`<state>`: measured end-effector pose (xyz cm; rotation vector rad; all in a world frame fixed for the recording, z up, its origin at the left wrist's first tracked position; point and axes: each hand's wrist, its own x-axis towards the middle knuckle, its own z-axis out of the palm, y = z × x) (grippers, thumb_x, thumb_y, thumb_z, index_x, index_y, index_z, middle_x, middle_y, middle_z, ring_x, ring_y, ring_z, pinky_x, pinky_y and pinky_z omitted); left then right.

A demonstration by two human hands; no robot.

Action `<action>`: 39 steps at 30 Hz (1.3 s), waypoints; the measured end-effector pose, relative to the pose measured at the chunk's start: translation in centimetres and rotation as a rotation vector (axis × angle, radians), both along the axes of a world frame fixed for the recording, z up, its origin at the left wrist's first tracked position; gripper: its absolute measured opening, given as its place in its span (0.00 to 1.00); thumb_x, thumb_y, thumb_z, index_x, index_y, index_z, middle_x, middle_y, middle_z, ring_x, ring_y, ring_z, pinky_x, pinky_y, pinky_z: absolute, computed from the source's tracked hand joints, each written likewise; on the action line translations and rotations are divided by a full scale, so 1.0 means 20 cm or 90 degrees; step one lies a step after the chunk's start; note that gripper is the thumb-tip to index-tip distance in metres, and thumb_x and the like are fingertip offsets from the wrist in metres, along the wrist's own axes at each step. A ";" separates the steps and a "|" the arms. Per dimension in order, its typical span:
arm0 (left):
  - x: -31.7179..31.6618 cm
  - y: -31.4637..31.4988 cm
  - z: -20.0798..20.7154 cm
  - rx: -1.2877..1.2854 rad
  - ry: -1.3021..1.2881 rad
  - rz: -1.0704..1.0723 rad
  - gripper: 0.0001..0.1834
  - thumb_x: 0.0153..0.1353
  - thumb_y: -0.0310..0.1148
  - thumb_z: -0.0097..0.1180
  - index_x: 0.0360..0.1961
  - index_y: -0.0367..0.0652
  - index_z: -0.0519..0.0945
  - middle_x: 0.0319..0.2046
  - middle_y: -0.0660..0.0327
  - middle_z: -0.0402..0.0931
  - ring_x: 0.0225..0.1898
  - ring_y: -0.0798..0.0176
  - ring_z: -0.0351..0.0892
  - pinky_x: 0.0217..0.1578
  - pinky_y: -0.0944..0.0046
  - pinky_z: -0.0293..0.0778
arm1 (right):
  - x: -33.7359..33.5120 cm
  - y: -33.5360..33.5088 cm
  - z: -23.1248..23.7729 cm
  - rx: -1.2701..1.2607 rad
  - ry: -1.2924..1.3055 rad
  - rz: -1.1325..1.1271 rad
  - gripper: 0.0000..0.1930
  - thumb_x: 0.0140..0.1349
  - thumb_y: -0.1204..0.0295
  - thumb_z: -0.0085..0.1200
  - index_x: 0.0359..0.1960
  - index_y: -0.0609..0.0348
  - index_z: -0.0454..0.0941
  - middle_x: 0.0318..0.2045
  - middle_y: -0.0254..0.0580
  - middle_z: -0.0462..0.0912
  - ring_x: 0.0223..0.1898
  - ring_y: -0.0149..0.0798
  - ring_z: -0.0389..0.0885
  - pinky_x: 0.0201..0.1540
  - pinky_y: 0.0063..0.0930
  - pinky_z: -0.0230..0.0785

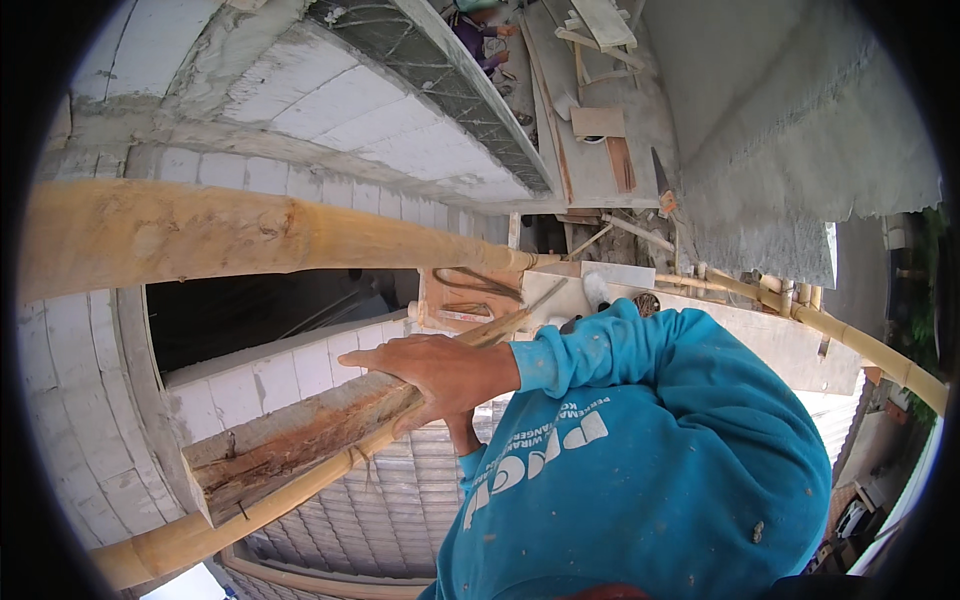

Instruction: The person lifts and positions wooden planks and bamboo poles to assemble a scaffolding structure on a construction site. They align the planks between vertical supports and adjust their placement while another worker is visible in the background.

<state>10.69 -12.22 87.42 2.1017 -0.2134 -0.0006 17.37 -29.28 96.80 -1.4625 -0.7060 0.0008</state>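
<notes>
A rough, cement-stained wooden beam [300, 440] runs slantwise from the lower left toward the middle, with a nail standing out near its left end. My right arm, in a blue sleeve, crosses over to the left. The right hand [430, 368] is closed over the beam, thumb on the near side and index finger stretched to the left. Under it shows only the wrist of my left hand [461, 432]; its fingers are hidden behind the right hand and the beam. A bamboo pole [290, 492] passes just below the beam, close to my right thumb.
A thick bamboo pole [250, 232] crosses at upper left, above a dark opening [260, 315] beside white block walls [290, 375]. Corrugated roofing [380, 510] lies below. Another bamboo pole [850, 340] runs at right. Another person's purple sleeve [470, 38] shows at the top.
</notes>
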 end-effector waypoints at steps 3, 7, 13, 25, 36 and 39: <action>0.02 0.01 -0.17 0.034 0.022 -0.007 0.18 0.61 0.26 0.63 0.53 0.32 0.79 0.51 0.47 0.80 0.54 0.51 0.78 0.57 0.53 0.72 | -0.01 -0.01 -0.10 -0.044 0.070 0.007 0.45 0.51 0.54 0.70 0.67 0.60 0.62 0.53 0.61 0.76 0.56 0.60 0.76 0.57 0.50 0.67; 0.06 0.02 -0.37 0.095 0.046 -0.019 0.19 0.61 0.26 0.63 0.54 0.33 0.79 0.53 0.47 0.80 0.55 0.49 0.77 0.58 0.51 0.71 | -0.02 -0.05 -0.24 -0.048 0.101 -0.034 0.36 0.50 0.56 0.72 0.57 0.62 0.71 0.49 0.60 0.79 0.53 0.58 0.78 0.54 0.46 0.70; 0.13 0.08 -0.54 0.197 0.076 -0.035 0.21 0.61 0.27 0.62 0.55 0.35 0.79 0.55 0.47 0.80 0.58 0.47 0.76 0.60 0.49 0.69 | -0.04 -0.09 -0.47 -0.043 0.132 -0.115 0.35 0.49 0.58 0.73 0.55 0.63 0.73 0.49 0.57 0.80 0.53 0.56 0.79 0.55 0.45 0.70; 0.57 0.10 0.40 0.067 -0.133 0.212 0.26 0.70 0.34 0.60 0.65 0.35 0.71 0.62 0.50 0.74 0.63 0.51 0.74 0.63 0.52 0.70 | -0.05 -0.26 -0.68 -0.048 0.152 -0.159 0.52 0.46 0.62 0.76 0.72 0.62 0.59 0.73 0.55 0.58 0.74 0.54 0.56 0.73 0.42 0.54; 0.86 -0.36 1.03 -0.120 -0.431 0.116 0.58 0.55 0.49 0.73 0.74 0.38 0.47 0.70 0.41 0.56 0.71 0.42 0.61 0.68 0.44 0.65 | -0.19 -0.45 -0.66 -0.040 0.165 -0.124 0.29 0.52 0.66 0.74 0.53 0.59 0.74 0.49 0.49 0.82 0.50 0.50 0.83 0.52 0.38 0.74; 0.93 -0.47 1.02 -0.178 -0.428 0.107 0.62 0.51 0.42 0.78 0.74 0.37 0.43 0.69 0.40 0.53 0.71 0.45 0.60 0.69 0.46 0.64 | -0.21 -0.48 -0.63 -0.015 0.161 -0.124 0.26 0.50 0.68 0.75 0.50 0.58 0.77 0.44 0.46 0.84 0.46 0.47 0.84 0.49 0.36 0.74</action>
